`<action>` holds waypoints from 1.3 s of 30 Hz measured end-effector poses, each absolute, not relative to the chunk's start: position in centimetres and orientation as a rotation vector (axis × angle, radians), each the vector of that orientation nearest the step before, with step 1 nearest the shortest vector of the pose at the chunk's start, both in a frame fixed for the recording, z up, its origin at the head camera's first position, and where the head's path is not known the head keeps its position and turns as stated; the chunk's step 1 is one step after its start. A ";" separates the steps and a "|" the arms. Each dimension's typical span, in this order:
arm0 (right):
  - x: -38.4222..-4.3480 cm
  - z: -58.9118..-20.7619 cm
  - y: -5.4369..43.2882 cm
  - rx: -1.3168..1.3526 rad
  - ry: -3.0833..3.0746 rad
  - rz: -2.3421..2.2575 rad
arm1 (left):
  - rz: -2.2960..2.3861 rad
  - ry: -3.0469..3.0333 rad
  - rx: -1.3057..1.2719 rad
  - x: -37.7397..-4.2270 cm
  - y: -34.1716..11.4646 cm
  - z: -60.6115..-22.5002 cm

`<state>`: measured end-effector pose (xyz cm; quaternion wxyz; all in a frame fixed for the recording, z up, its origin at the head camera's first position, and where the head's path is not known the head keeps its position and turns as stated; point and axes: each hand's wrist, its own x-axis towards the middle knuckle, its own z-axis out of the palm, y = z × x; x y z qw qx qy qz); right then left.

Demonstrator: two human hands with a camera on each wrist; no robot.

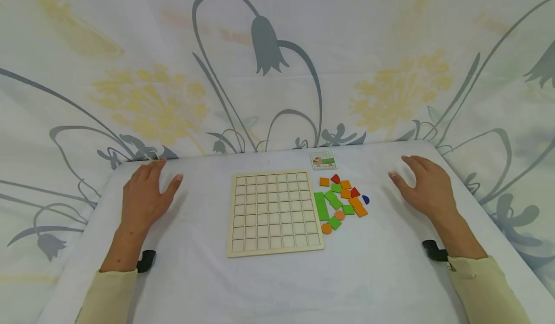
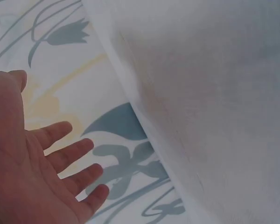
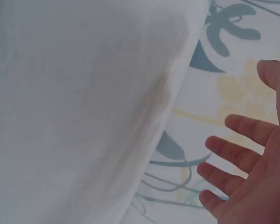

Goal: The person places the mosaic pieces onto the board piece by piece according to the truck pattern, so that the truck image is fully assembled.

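Observation:
My left hand (image 1: 146, 192) is at the left of the white table, fingers relaxed and thumb spread, holding nothing. On the opposite side my right hand (image 1: 427, 185) is likewise relaxed and holds nothing. Between them lies a square wooden grid board (image 1: 275, 213) with no pieces in its cells. Just right of the board is a loose group of flat coloured pieces, among them a long green rectangle (image 1: 322, 206), an orange rectangle (image 1: 358, 207), a red piece (image 1: 335, 179) and a blue half-circle (image 1: 366, 199). Both wrist views show spread fingers (image 2: 74, 156) over the cloth.
A small picture card (image 1: 323, 160) with a gridded drawing lies behind the pieces, near the table's back edge. The white cloth-covered table (image 1: 195, 285) meets a flower-printed curtain (image 1: 277, 97) at the back and sides. A black wrist mount (image 1: 146, 261) sits by each sleeve.

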<state>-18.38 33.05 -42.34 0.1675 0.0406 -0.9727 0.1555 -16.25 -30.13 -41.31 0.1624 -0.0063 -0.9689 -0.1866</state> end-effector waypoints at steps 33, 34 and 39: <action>-16.7 -41.9 19.9 0.776 -2.860 0.714 | -0.810 -3.054 -0.644 -13.2 -22.0 -41.9; -16.6 -42.0 19.9 0.788 -2.882 0.706 | -0.815 -3.064 -0.657 -13.1 -21.8 -41.9; -16.2 -42.3 19.5 0.887 -2.913 0.672 | -0.814 -3.103 -0.707 -12.9 -21.2 -42.2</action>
